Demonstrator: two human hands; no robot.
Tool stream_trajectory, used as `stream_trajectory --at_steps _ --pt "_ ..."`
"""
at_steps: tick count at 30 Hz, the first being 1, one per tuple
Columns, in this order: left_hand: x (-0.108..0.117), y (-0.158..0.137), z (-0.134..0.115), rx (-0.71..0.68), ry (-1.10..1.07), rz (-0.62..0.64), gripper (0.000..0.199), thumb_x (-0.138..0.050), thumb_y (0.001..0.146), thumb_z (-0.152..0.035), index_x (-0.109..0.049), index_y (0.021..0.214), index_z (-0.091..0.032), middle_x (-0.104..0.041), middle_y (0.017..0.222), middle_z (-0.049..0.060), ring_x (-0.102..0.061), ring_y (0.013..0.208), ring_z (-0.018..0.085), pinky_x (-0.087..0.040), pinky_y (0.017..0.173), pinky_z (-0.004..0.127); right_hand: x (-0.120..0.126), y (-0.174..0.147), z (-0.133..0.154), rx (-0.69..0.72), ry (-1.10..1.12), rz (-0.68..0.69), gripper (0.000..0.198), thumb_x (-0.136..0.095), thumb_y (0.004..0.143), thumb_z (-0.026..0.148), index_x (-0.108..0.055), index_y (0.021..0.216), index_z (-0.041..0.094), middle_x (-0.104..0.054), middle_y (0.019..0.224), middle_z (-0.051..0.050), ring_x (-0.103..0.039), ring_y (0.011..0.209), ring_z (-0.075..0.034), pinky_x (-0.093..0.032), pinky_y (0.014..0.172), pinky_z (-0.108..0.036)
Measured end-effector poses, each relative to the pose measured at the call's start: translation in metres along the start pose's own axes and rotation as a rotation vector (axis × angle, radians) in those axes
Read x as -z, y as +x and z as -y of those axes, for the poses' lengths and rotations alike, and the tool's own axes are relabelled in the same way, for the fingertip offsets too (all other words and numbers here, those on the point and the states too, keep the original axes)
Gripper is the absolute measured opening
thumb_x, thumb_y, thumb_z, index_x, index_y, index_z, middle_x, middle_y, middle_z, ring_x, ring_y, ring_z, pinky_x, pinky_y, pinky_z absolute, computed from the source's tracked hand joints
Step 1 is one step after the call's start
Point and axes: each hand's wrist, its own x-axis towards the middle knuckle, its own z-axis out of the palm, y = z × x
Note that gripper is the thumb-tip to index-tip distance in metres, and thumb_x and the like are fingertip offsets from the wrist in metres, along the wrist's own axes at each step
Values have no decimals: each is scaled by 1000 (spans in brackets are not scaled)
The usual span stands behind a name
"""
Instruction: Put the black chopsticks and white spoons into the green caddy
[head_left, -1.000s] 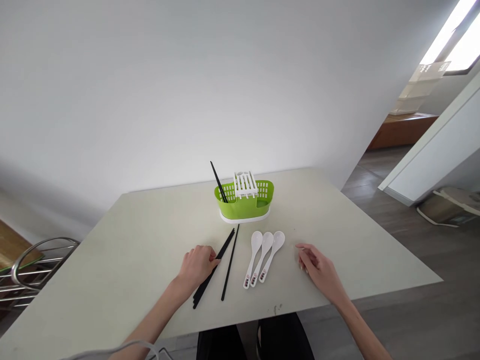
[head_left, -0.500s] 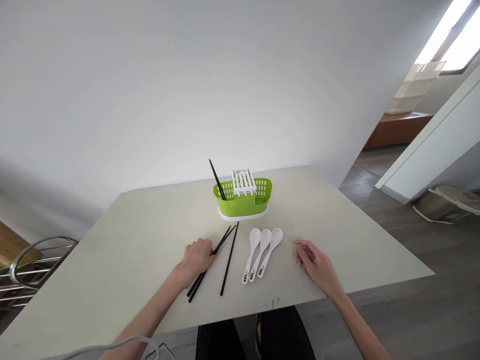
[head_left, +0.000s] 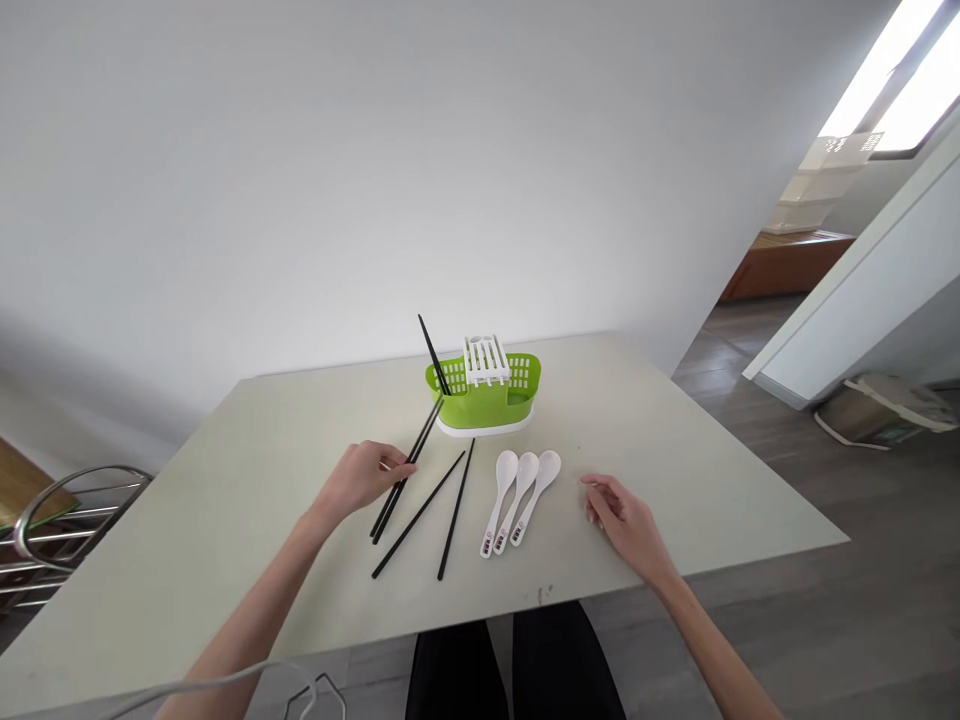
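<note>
Between the fingers of my left hand point(head_left: 369, 474) is a pair of black chopsticks point(head_left: 424, 432), lifted off the table and tilted, tips pointing up toward the basket. Two more black chopsticks, a left one point(head_left: 420, 513) and a right one point(head_left: 456, 510), lie on the table just right of that hand. Black chopsticks point(head_left: 433, 350) also lean in the left part of a green basket point(head_left: 484, 408) with a white slatted piece point(head_left: 486, 360) over its middle. Three white spoons point(head_left: 504, 500) lie side by side. To their right rests my right hand point(head_left: 621, 520), fingers loosely curled, their grip partly hidden.
The pale table point(head_left: 285, 440) meets a white wall point(head_left: 337, 200) behind the basket. A grey cable point(head_left: 217, 682) crosses my left forearm at the lower left. A metal-framed chair point(head_left: 75, 525) stands to the left; a bin point(head_left: 881, 410) is on the floor at right.
My left hand has raised the chopstick pair from the table and moved slightly left and up, leaving one chopstick lying behind. My right hand has hardly moved.
</note>
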Motion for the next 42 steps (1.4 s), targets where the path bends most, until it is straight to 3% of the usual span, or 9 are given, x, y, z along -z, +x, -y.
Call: stream_trajectory --at_steps 3,6,12,15,17,24,36,39,42 --pt "11 -13 -8 -37 -440 20 45 -76 77 -67 -79 85 -22 -82 93 5 -78 93 27 -61 89 35 -5 -2 9 -16 29 -7 50 -54 98 67 -66 114 21 -64 76 -2 -60 69 -19 -49 69 -33" --pt "-2 -23 -22 -45 -792 43 51 -82 74 -67 -78 90 -19 -82 99 9 -78 97 27 -61 97 38 -26 -14 36 -29 74 28 50 -53 99 68 -66 114 22 -65 81 -3 -61 73 -20 -49 70 -33" --pt "-61 -34 -46 11 -1100 61 52 -87 71 -64 -76 91 -17 -82 101 11 -78 100 27 -61 101 40 -95 -41 113 -103 529 503 60 -56 96 73 -60 130 23 -69 106 -9 -68 88 -21 -53 71 -33" --pt "-78 -39 -49 29 -1141 62 52 -87 72 -64 -77 89 -16 -82 97 11 -78 88 25 -63 97 42 -118 -45 122 -246 650 497 58 -56 92 79 -61 101 22 -54 75 4 -46 56 -9 -38 51 -24" --pt "-80 -41 -46 35 -1106 73 51 -86 73 -64 -79 90 -16 -82 97 11 -78 87 24 -63 97 43 -124 -45 117 -326 646 479 59 -60 88 82 -59 93 22 -38 66 9 -26 49 -6 -22 45 -21" --pt "-60 -32 -32 24 -969 30 54 -81 76 -66 -82 101 -19 -81 112 10 -78 98 27 -63 91 38 -118 -43 100 -336 572 452 67 -63 86 81 -72 112 20 -31 66 10 -17 49 -6 -16 43 -22" --pt "-60 -25 -29 -54 -886 151 49 -79 78 -67 -78 85 -18 -81 89 10 -78 91 26 -63 87 37 -103 -42 100 -375 523 502 78 -64 83 83 -73 126 19 -25 61 11 -16 49 -6 -17 42 -22" --pt "-45 -16 -29 -74 -901 41 46 -80 78 -64 -79 83 -18 -81 87 10 -78 87 25 -64 90 38 -95 -40 97 -352 542 494 76 -65 84 81 -72 129 20 -27 63 10 -19 50 -7 -25 44 -22" --pt "-7 7 -25 -81 -959 -241 45 -85 75 -60 -80 85 -17 -81 87 9 -78 86 23 -64 95 38 -75 -34 90 -282 502 435 77 -66 86 79 -68 135 20 -31 63 10 -27 50 -9 -35 47 -24"
